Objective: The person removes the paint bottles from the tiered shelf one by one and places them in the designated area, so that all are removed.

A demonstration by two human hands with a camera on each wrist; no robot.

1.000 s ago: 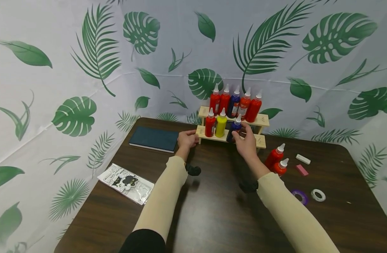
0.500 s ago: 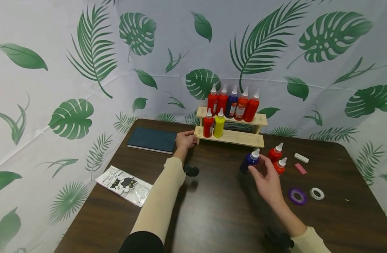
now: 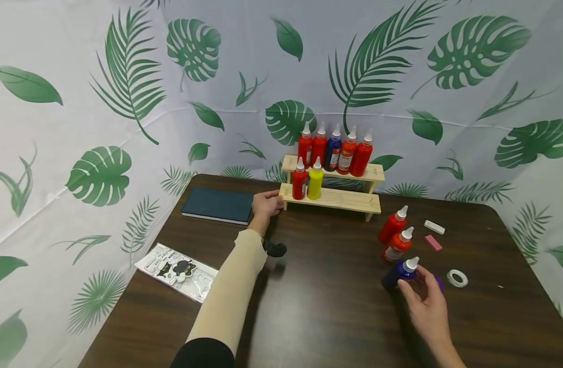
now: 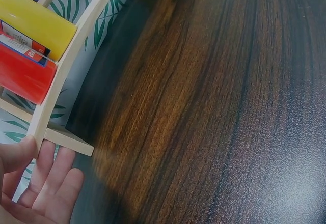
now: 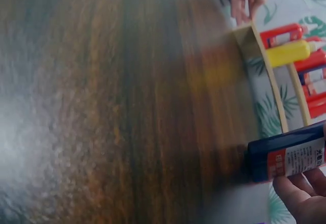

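My right hand point(image 3: 429, 306) holds a dark blue squeeze bottle point(image 3: 396, 276) with a white nozzle, near the right of the table. In the right wrist view, thumb and fingers pinch the labelled blue bottle point(image 5: 293, 155). My left hand point(image 3: 265, 204) grips the left end of a two-step wooden rack point(image 3: 350, 200), thumb at the lower board's edge and fingers beneath, as the left wrist view shows. On the lower step stand a red bottle point(image 3: 299, 183) and a yellow bottle point(image 3: 315, 183). Several red bottles and a blue bottle point(image 3: 333, 152) line the upper step.
Two red bottles point(image 3: 393, 227) stand right of the rack. Beyond them lie a white block point(image 3: 434, 227), a pink eraser point(image 3: 433, 243), a white tape roll point(image 3: 450, 278) and a partly hidden purple roll point(image 3: 440, 282). A dark notebook point(image 3: 217, 204) and a flat packet point(image 3: 180, 272) lie left.
My right hand has lifted the blue bottle off the lower step and carried it right and toward me, past the two red bottles. My left hand stays at the rack's left end.
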